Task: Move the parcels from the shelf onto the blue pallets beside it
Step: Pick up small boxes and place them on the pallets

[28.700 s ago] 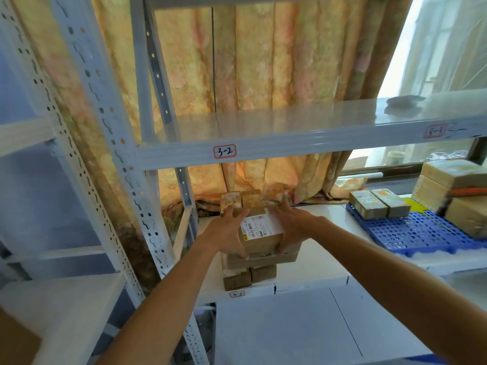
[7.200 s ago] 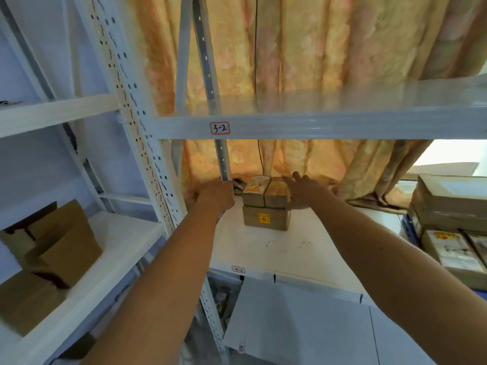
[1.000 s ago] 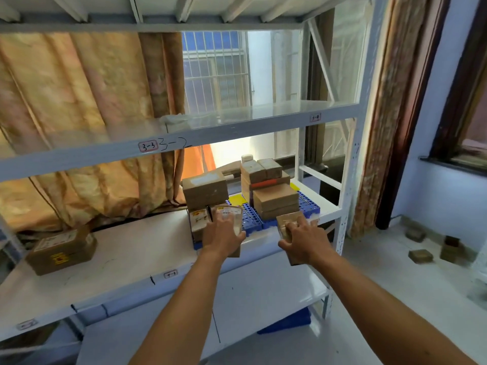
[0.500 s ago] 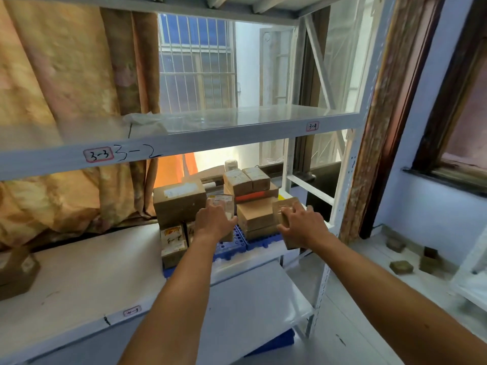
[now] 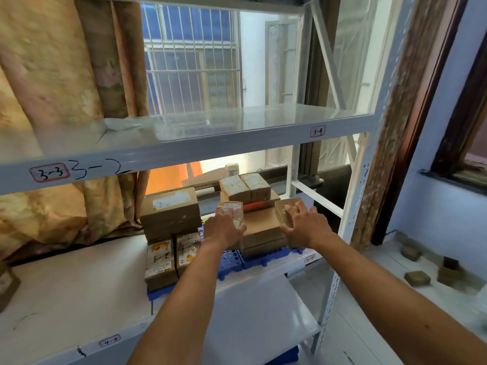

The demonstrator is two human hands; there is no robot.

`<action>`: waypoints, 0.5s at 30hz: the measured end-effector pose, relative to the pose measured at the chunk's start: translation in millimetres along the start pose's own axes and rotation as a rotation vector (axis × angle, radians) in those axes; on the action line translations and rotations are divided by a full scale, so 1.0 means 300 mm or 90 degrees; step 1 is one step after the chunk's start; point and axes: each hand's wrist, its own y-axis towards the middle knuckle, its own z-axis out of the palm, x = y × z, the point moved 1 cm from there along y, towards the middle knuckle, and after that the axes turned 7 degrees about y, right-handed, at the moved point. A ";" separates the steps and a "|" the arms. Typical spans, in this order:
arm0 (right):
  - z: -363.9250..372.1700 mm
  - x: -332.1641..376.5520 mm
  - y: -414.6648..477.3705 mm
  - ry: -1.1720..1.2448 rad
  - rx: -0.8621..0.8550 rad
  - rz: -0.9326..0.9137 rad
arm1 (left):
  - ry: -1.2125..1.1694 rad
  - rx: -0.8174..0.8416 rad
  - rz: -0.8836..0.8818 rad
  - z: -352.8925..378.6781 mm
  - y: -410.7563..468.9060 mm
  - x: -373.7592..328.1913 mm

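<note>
- The left hand (image 5: 224, 229) has its fingers curled round a small tape-wrapped parcel with a pale label (image 5: 232, 209) and holds it upright above the blue plastic grid pallet (image 5: 232, 262).
- The right hand (image 5: 305, 225) grips a small plain brown cardboard parcel (image 5: 285, 208) from its near side, fingers spread over the top; whether it rests on anything cannot be told.
- Between the two hands stands a stack of brown cardboard boxes (image 5: 263, 229) on the pallet, topped by two small taped parcels (image 5: 245, 184).
- Left of that, a large brown carton (image 5: 171, 210) lies across two upright labelled parcels (image 5: 171, 256).
- The pallet sits at the right end of the white metal shelf board (image 5: 66, 285).
- One brown parcel (image 5: 6, 283) lies at the far left edge of that board, well apart from the pallet.
- Behind hang a mottled orange curtain (image 5: 52, 75) and a barred window (image 5: 192, 61).
</note>
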 end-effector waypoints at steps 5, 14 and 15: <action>0.040 -0.104 0.097 0.013 0.028 -0.038 | 0.010 -0.008 0.009 0.049 0.054 -0.094; -0.015 -0.260 0.298 0.021 0.018 -0.102 | 0.031 0.026 -0.115 0.132 0.170 -0.264; -0.009 -0.277 0.314 0.028 0.022 -0.105 | 0.031 0.028 -0.126 0.139 0.184 -0.281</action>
